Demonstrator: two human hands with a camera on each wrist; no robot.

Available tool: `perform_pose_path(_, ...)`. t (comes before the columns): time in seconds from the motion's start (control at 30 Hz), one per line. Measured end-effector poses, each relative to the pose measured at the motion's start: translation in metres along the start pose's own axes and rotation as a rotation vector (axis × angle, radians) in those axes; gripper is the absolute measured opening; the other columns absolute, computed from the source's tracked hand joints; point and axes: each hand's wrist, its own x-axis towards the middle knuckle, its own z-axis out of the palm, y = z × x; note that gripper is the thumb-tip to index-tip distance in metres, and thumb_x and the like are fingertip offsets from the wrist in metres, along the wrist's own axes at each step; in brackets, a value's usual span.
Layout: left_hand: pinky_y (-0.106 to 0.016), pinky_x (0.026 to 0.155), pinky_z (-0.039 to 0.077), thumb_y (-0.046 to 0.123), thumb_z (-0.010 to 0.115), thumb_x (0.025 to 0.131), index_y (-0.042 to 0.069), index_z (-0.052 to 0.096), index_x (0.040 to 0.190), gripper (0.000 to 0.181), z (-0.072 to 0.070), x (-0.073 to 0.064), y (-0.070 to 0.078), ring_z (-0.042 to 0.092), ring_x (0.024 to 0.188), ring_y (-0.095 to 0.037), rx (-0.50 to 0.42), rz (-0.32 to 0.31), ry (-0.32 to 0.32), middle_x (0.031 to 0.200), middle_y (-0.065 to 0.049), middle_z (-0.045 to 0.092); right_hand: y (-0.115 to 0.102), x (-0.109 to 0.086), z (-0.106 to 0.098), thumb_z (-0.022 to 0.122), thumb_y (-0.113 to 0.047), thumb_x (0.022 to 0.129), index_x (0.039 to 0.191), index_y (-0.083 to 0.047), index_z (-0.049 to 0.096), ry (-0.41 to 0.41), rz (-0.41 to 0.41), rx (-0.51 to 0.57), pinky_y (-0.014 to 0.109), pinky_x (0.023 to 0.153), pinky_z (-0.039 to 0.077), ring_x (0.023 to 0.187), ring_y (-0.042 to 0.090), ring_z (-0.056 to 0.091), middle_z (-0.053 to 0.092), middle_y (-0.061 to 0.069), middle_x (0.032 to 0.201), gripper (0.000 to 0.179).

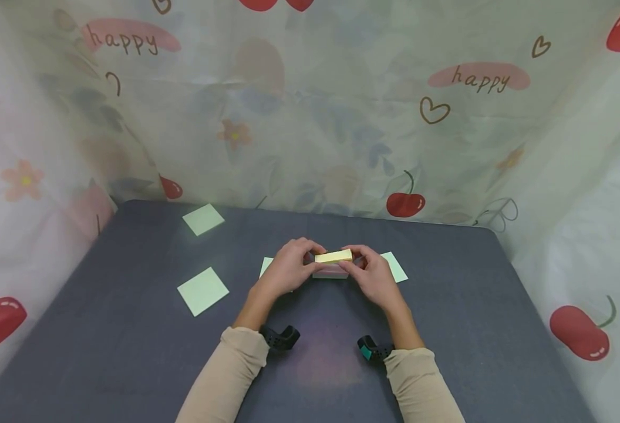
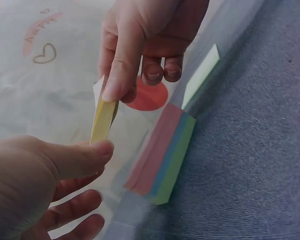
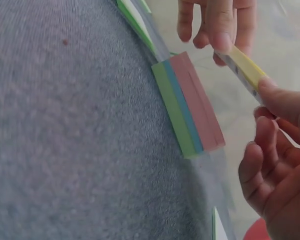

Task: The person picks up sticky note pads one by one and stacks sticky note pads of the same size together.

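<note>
In the head view, the left hand [image 1: 289, 265] and right hand [image 1: 371, 275] pinch the yellow pad [image 1: 333, 257] at opposite ends, probably to keep it steady, above the stack [image 1: 331, 274] on the table [image 1: 130, 352]; sheets [image 1: 202, 292] lie spread about, well apart. The left wrist view shows thumb and fingers clamped on the pad, lower fingers free, perhaps since something so narrow needs only a pinch. The right wrist view shows pad and stack apart, the stack's layers lying flat, likely for stability.

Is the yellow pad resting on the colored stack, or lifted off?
Lifted off: the left hand and right hand pinch the yellow pad; both wrist views show a gap between it and the stack.
</note>
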Motion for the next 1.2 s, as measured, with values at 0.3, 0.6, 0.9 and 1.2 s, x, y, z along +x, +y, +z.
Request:
perform_pose_path(0.3,-0.037,0.082,0.048,0.028,0.074,0.095,0.02,0.074,0.117,0.024,0.006,0.001,-0.002,0.054,0.095,-0.018,0.061,-0.009,0.008,0.11,0.0,0.067,0.008,0.002,0.002,0.063,-0.031,0.102,0.125,-0.012,0.068,-0.039,0.056,0.054,0.026,0.065,0.052,0.071,0.024,0.061,0.065,0.011,0.098,0.03)
perform_pose_path(0.6,-0.038,0.083,0.049,0.031,0.075,0.093,0.021,0.075,0.114,0.023,0.007,0.0,-0.005,0.055,0.097,-0.018,0.074,-0.039,0.008,0.11,0.001,0.068,0.011,0.003,0.001,0.074,-0.027,0.094,0.125,-0.014,0.069,-0.05,0.017,-0.063,0.025,0.063,0.043,0.074,0.017,0.052,0.063,0.008,0.098,0.033)
perform_pose_path(0.9,-0.038,0.085,0.049,0.028,0.076,0.093,0.021,0.075,0.112,0.021,0.01,0.001,-0.008,0.055,0.097,-0.018,0.068,-0.048,-0.013,0.109,0.0,0.068,0.014,0.001,0.002,0.076,-0.026,0.093,0.12,-0.013,0.071,-0.068,0.031,-0.082,0.025,0.063,0.041,0.071,0.016,0.05,0.06,0.006,0.089,0.031)
perform_pose_path(1.2,-0.038,0.087,0.05,0.03,0.077,0.092,0.021,0.075,0.11,0.02,0.011,0.002,-0.011,0.058,0.098,-0.018,0.089,-0.034,-0.017,0.108,0.001,0.067,0.013,0.002,0.002,0.075,-0.024,0.094,0.118,-0.015,0.071,-0.093,0.05,-0.113,0.026,0.063,0.041,0.067,0.015,0.05,0.059,0.004,0.083,0.026)
